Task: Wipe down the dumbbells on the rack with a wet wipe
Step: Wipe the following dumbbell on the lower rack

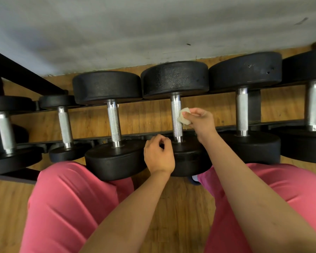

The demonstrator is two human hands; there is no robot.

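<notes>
Several black dumbbells with knurled silver handles lie side by side on a low black rack [226,127]. My right hand [201,123] pinches a crumpled white wet wipe [184,116] and presses it against the right side of the handle of the middle dumbbell [175,79]. My left hand [159,156] rests with curled fingers on that dumbbell's near head, just left of the handle; nothing shows in it.
Neighbouring dumbbells sit close on both sides: one to the left [107,86] and one to the right [244,70]. A grey wall [135,30] rises right behind the rack. My knees in pink trousers [71,207] are against the near heads, over a wooden floor [181,207].
</notes>
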